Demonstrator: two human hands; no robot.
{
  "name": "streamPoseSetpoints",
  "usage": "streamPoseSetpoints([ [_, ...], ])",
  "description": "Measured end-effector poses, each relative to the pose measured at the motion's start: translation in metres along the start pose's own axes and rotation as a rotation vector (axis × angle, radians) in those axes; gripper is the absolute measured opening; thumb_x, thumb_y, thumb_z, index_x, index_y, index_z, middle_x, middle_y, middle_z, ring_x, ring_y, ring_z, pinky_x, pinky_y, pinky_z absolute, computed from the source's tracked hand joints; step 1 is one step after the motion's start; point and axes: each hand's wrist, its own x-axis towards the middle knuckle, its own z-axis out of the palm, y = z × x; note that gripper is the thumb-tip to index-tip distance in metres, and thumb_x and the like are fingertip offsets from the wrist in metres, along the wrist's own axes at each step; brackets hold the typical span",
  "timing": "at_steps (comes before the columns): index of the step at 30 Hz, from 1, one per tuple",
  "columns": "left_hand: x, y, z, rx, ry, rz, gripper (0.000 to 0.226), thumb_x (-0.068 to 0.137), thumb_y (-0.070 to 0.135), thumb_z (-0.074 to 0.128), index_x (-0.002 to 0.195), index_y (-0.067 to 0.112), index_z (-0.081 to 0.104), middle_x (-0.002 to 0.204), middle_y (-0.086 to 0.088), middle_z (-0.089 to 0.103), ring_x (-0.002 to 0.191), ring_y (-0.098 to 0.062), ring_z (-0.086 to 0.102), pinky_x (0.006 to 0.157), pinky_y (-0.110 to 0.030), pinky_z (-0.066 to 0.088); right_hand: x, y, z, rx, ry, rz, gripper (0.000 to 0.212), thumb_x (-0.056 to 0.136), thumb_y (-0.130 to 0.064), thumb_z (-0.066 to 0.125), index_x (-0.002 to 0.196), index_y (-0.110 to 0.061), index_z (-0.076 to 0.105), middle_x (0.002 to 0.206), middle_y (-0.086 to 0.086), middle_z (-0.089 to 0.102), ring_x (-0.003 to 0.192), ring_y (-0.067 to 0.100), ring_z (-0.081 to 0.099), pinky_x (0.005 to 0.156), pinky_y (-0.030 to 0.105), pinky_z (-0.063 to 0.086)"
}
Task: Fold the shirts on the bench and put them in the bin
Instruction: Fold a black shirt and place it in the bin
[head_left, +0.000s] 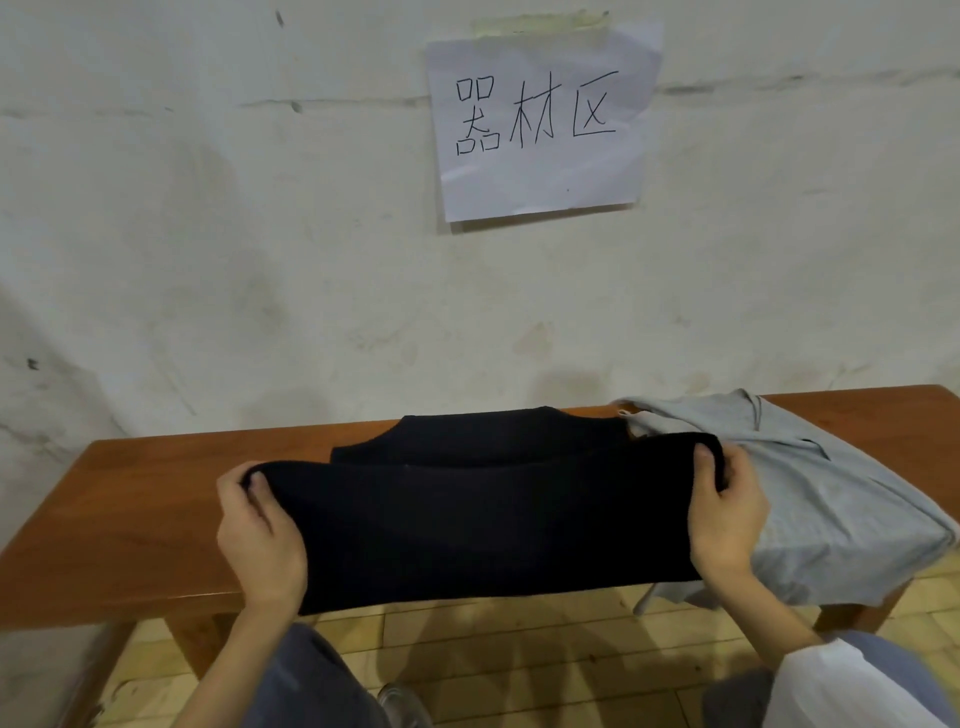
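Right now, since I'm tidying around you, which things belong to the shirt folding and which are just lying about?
Job: black shirt, gripped by left hand and right hand; grey shirt; bench.
Not the job: paper sign taped to the wall.

Storage room: handwritten paper sign (543, 124) reads "器材区" on scuffed wall (208, 234).

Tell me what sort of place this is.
Probably a storeroom or equipment corner: a handwritten paper sign reading "equipment area" is taped to a scuffed white wall, above a plain wooden bench on a tiled floor.
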Motion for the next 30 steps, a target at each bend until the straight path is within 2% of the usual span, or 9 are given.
streamPoseSetpoints([
  [6, 0.027, -0.007, 0.033, 0.028, 0.074, -0.003, 0.028, 0.103, 0.015, 0.034, 0.114, -0.006, 0.049, 0.089, -0.012, 0.054, 0.069, -0.002, 0.052, 0.06, -0.014, 0.034, 0.035, 0.014, 0.03, -0.024, -0.012, -0.001, 0.016, 0.098, -0.024, 0.047, 0.09, -0.013, 0.056, 0.071, -0.009, 0.052, 0.063, 0.004, 0.048, 0.056, 0.018, 0.036],
  [8, 0.045, -0.018, 0.051, 0.064, 0.07, -0.026, 0.029, 0.103, 0.016, 0.035, 0.115, -0.005, 0.051, 0.094, -0.022, 0.06, 0.079, -0.027, 0.057, 0.069, -0.026, 0.036, 0.055, 0.02, 0.05, -0.098, -0.03, 0.006, 0.018, 0.098, -0.022, 0.048, 0.086, -0.011, 0.054, 0.067, -0.007, 0.049, 0.061, 0.009, 0.046, 0.053, 0.022, 0.034],
  [10, 0.058, -0.034, 0.07, 0.165, 0.011, -0.064, 0.029, 0.103, 0.02, 0.036, 0.115, -0.001, 0.053, 0.097, -0.027, 0.062, 0.084, -0.04, 0.058, 0.073, -0.041, 0.041, 0.073, 0.034, 0.07, -0.191, -0.106, 0.014, 0.019, 0.097, -0.022, 0.049, 0.089, -0.007, 0.058, 0.072, 0.001, 0.056, 0.068, 0.02, 0.053, 0.057, 0.032, 0.033],
  [13, 0.069, -0.061, 0.094, 0.396, -0.173, -0.129, 0.025, 0.099, 0.018, 0.043, 0.117, 0.003, 0.05, 0.099, -0.028, 0.062, 0.089, -0.046, 0.059, 0.074, -0.047, 0.044, 0.09, 0.068, 0.095, -0.342, -0.28, 0.069, 0.022, 0.093, -0.019, 0.056, 0.108, -0.002, 0.061, 0.096, 0.014, 0.068, 0.092, 0.033, 0.063, 0.075, 0.036, 0.045],
  [17, 0.06, -0.079, 0.108, 0.608, -0.359, -0.002, 0.043, 0.086, 0.005, 0.058, 0.128, 0.0, 0.048, 0.123, -0.028, 0.05, 0.111, -0.047, 0.048, 0.09, -0.055, 0.041, 0.084, 0.088, 0.104, -0.442, -0.364, -0.039, 0.039, 0.092, -0.028, 0.055, 0.125, -0.008, 0.054, 0.123, 0.009, 0.061, 0.116, 0.026, 0.055, 0.098, 0.042, 0.045],
  [20, 0.03, -0.073, 0.114, 0.671, -0.566, 0.187, 0.043, 0.095, 0.022, 0.052, 0.135, 0.009, 0.047, 0.146, -0.018, 0.038, 0.136, -0.036, 0.031, 0.11, -0.051, 0.026, 0.078, 0.095, 0.102, -0.522, -0.382, -0.131, 0.045, 0.097, -0.035, 0.043, 0.132, -0.008, 0.05, 0.132, 0.011, 0.055, 0.124, 0.029, 0.048, 0.104, 0.043, 0.039],
  [22, 0.012, -0.073, 0.119, 0.734, -0.707, 0.228, 0.054, 0.099, 0.044, 0.034, 0.147, 0.018, 0.033, 0.157, -0.01, 0.02, 0.146, -0.027, 0.011, 0.117, -0.045, 0.009, 0.079, 0.097, 0.097, -0.536, -0.372, -0.134, 0.054, 0.095, -0.043, 0.034, 0.132, -0.007, 0.05, 0.131, 0.013, 0.055, 0.123, 0.031, 0.049, 0.103, 0.044, 0.039],
  [25, 0.002, -0.076, 0.121, 0.823, -0.736, 0.262, 0.077, 0.087, 0.063, 0.001, 0.151, 0.024, 0.018, 0.159, -0.004, 0.009, 0.147, -0.023, 0.003, 0.117, -0.045, 0.0, 0.087, 0.1, 0.09, -0.555, -0.344, -0.047, 0.053, 0.097, -0.042, 0.036, 0.132, -0.004, 0.049, 0.131, 0.018, 0.055, 0.123, 0.035, 0.048, 0.103, 0.046, 0.038],
  [30, -0.015, -0.066, 0.117, 0.862, -0.731, 0.247, 0.07, 0.093, 0.063, 0.019, 0.152, 0.026, 0.01, 0.159, -0.007, 0.005, 0.146, -0.032, 0.0, 0.113, -0.057, 0.0, 0.051, 0.07, 0.093, -0.563, -0.435, -0.158, 0.037, 0.094, -0.016, 0.051, 0.128, -0.002, 0.053, 0.142, 0.017, 0.044, 0.135, 0.032, 0.034, 0.114, 0.044, 0.026],
])
